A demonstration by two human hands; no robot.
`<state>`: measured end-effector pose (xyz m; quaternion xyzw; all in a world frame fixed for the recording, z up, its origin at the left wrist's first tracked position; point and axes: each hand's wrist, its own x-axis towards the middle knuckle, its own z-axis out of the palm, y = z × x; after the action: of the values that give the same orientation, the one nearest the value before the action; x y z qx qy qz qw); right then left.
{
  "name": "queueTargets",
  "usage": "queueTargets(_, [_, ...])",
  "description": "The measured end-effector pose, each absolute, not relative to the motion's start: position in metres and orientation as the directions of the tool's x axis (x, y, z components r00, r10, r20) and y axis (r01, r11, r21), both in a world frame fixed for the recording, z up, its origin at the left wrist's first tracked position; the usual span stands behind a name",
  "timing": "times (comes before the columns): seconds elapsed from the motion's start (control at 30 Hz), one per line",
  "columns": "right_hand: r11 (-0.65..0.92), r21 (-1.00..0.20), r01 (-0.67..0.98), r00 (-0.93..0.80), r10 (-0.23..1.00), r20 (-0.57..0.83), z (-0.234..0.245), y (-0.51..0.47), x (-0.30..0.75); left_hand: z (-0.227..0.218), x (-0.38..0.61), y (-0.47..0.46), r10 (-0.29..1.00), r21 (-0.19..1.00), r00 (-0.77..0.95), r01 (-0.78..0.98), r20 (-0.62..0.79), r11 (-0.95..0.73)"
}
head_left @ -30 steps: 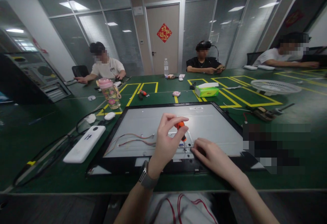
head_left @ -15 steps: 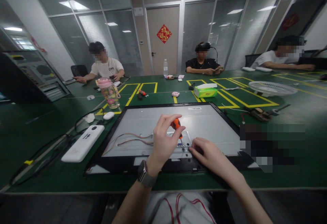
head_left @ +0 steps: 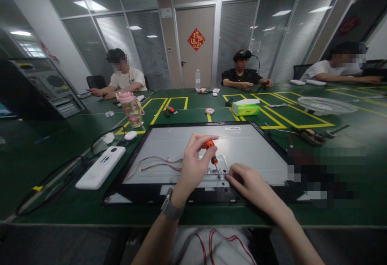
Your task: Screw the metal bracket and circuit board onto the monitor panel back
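A monitor panel (head_left: 248, 144) with a black frame lies flat, back side up, on the green table in front of me. My left hand (head_left: 193, 164) pinches the orange handle of a small screwdriver (head_left: 211, 151), held upright with its tip down on a small metal plate near the panel's lower edge. My right hand (head_left: 250, 184) rests on the panel just right of the tip, fingers curled and pressed against the plate. Thin red and white wires (head_left: 157, 163) run across the panel to the left of my hands.
A white flat device (head_left: 100, 168) and black cables lie left of the panel. A pink-lidded bottle (head_left: 132, 109), a green tissue box (head_left: 245, 107), a white fan grille (head_left: 323, 104) and small tools sit farther back. Three people sit at the far side.
My left fingers have shifted round the screwdriver handle, which has tilted slightly. The right hand stays by the tip. The camera view has shifted a little.
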<state>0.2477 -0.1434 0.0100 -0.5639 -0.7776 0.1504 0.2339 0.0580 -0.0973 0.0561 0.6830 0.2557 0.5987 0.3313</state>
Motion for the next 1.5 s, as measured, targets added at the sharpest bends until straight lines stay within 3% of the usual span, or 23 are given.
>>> queueTargets(0.13, [0.317,-0.504,0.803,-0.258,0.948,0.185,0.0103,-0.1433,0.2479,0.0556,0.0574,-0.0990,0.756,0.786,0.217,-0.117,0.617,-0.607])
queueTargets(0.3, [0.319,-0.509,0.800,-0.256,0.947,0.192,0.0088,-0.1442,0.2484,0.0512,0.0602,-0.0975,0.693,0.695,0.123,0.026,0.711,-0.718])
queueTargets(0.5, [0.320,-0.503,0.803,-0.256,0.947,0.194,0.0071,-0.1442,0.2497,0.0528,0.0592,-0.0994,0.727,0.739,0.156,-0.029,0.668,-0.673])
queueTargets(0.67, [0.325,-0.498,0.804,-0.258,0.945,0.201,0.0078,-0.1430,0.2490,0.0511,0.0603,-0.0986,0.691,0.692,0.108,0.038,0.715,-0.721])
queueTargets(0.87, [0.324,-0.499,0.804,-0.255,0.946,0.203,0.0089,-0.1449,0.2488,0.0521,0.0596,-0.0998,0.743,0.756,0.145,-0.065,0.653,-0.652])
queueTargets(1.03, [0.324,-0.497,0.805,-0.253,0.945,0.206,0.0085,-0.1438,0.2488,0.0521,0.0610,-0.0975,0.704,0.703,0.084,0.045,0.705,-0.710])
queueTargets(1.23, [0.328,-0.498,0.803,-0.257,0.944,0.207,0.0087,-0.1426,0.2490,0.0517,0.0609,-0.0991,0.762,0.775,0.143,-0.088,0.632,-0.626])
queueTargets(1.5, [0.327,-0.508,0.797,-0.256,0.944,0.207,0.0103,-0.1446,0.2492,0.0529,0.0615,-0.0986,0.718,0.718,0.082,0.028,0.691,-0.695])
